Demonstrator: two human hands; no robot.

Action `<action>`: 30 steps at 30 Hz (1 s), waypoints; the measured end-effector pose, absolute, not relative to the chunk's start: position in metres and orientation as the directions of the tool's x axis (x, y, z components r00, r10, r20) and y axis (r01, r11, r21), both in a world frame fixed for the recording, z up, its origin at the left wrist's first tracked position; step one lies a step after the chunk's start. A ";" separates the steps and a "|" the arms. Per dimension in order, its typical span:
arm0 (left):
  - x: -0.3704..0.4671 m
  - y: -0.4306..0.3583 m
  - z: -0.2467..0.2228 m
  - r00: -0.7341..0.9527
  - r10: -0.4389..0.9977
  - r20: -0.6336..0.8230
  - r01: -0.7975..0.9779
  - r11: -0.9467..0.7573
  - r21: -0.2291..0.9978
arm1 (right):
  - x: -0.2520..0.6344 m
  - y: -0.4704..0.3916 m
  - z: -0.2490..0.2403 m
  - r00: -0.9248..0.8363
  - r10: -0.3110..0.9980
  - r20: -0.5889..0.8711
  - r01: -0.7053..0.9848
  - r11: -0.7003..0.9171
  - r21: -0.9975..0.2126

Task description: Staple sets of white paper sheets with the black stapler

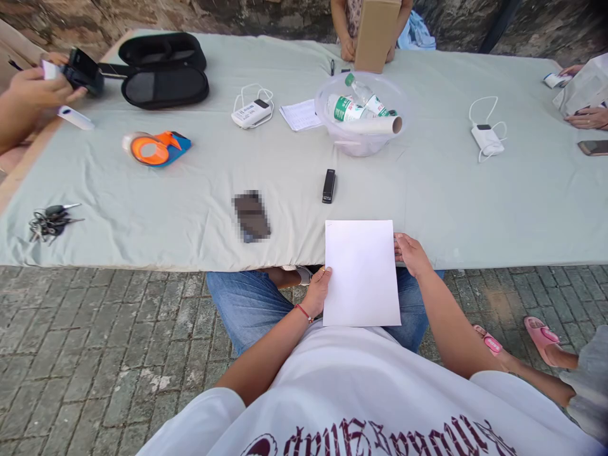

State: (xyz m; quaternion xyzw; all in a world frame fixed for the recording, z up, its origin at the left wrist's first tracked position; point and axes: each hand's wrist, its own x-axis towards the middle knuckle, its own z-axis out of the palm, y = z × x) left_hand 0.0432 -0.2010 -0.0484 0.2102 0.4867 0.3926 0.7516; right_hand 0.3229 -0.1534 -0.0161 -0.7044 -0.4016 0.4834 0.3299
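A white sheet of paper (361, 272), perhaps a thin stack, lies over my lap with its top end over the table edge. A small faint mark shows at its top left corner. My left hand (317, 291), with a red string bracelet at the wrist, grips the left edge, thumb on top and fingers hidden beneath. At the upper right edge, my right hand (411, 254) has its fingers closed against the paper; their tips are partly hidden. Just beyond the paper stands a black stapler (329, 186). A blurred-out dark phone-like object (252, 216) lies left of it.
On the cloth-covered table (285, 164) are a plastic basin (354, 147) with bottles and a roll, an orange tape dispenser (154, 149), keys (52, 223), a black case (166, 87), and white corded devices (253, 114). Other people's hands (40, 88) work at the left, far side and right.
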 end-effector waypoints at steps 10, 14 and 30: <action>0.049 -0.202 -0.053 0.182 0.761 -0.623 -0.445 0.629 0.638 | 0.316 -0.171 -0.033 0.367 0.910 -0.192 0.540 -0.377 -0.753; 0.049 -0.204 -0.056 0.173 0.767 -0.618 -0.452 0.619 0.642 | 0.315 -0.167 -0.036 0.413 0.889 -0.198 0.533 -0.412 -0.739; 0.053 -0.205 -0.052 0.127 0.756 -0.643 -0.445 0.622 0.644 | 0.297 -0.161 -0.020 0.348 0.924 -0.158 0.769 -0.378 -0.516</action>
